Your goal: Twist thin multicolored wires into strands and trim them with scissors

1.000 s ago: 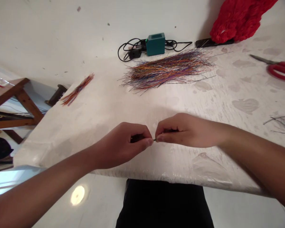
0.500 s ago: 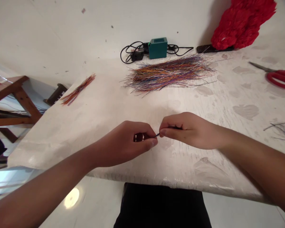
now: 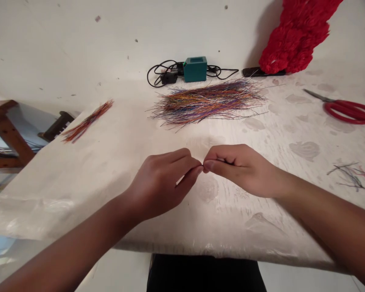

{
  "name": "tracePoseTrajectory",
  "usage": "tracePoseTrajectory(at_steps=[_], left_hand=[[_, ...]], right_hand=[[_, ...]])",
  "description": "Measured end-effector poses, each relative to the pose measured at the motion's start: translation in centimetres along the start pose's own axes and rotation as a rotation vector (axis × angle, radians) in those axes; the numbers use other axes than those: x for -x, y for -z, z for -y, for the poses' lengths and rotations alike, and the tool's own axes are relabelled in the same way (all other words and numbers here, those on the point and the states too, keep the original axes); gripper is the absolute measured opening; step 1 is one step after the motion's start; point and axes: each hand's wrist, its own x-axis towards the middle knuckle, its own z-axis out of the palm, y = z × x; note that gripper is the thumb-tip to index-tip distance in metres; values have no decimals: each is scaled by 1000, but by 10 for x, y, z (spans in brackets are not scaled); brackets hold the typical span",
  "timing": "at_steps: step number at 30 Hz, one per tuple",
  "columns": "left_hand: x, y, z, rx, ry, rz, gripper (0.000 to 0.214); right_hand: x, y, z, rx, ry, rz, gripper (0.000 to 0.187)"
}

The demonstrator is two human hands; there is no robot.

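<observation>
My left hand (image 3: 167,180) is closed in a pinch, thumb against index finger. Its fingertips meet those of my right hand (image 3: 240,168), also pinched closed. Between them a tiny bit of a thin dark wire (image 3: 202,165) shows; the rest of it is hidden by the fingers. Both hands are over the covered table (image 3: 219,227), near its front edge. Beyond them lies a large bundle of thin multicoloured wires (image 3: 213,101). A smaller bundle of orange and purple wires (image 3: 89,121) rests at the left.
Red-handled scissors (image 3: 343,110) and several loose wire offcuts (image 3: 351,176) lie at the right. Against the wall stand a teal box (image 3: 195,69) with black cables (image 3: 158,74) and a red flower-like decoration (image 3: 292,44). A wooden frame (image 3: 15,134) is beyond the table's left edge.
My fingertips have come closer together, covering most of the short dark wire that showed between them. My left fingers have closed up more. The view has shifted slightly.
</observation>
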Motion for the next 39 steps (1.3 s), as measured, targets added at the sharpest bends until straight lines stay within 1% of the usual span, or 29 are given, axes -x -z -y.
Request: tracePoseTrajectory(at_steps=[4,8,10,13,15,17,19,24,27,30,35,39], left_hand=[[2,-11,10,-65,-107,-102,12],[5,-20,19,-100,-150,-163,9],[5,-24,22,-100,-146,-234,7],[6,-25,26,-106,-168,-343,17],[7,-25,28,-142,-234,-352,22],[8,-23,30,-180,-298,-324,28],[10,-22,30,-187,-323,-308,31],[8,-23,29,-150,-283,-324,28],[6,-24,29,-93,-251,-316,24],[4,-26,28,-26,-211,-335,21],[3,-26,24,62,-88,-347,16],[3,-24,20,131,0,-288,5]], right_hand=[[0,0,0,3,0,-23,20],[0,-1,-1,26,4,-32,21],[-1,-1,-1,35,-12,-42,22],[-2,-2,0,42,-38,-63,23],[-1,-3,1,42,-48,-64,23],[-1,-4,1,40,-58,-56,26],[0,-4,2,42,-64,-52,27],[0,-5,1,55,-75,-55,25],[0,-5,3,55,-82,-51,24],[0,-4,7,72,-90,-48,24],[0,-4,13,150,-56,-69,23],[2,-5,12,246,7,-99,21]])
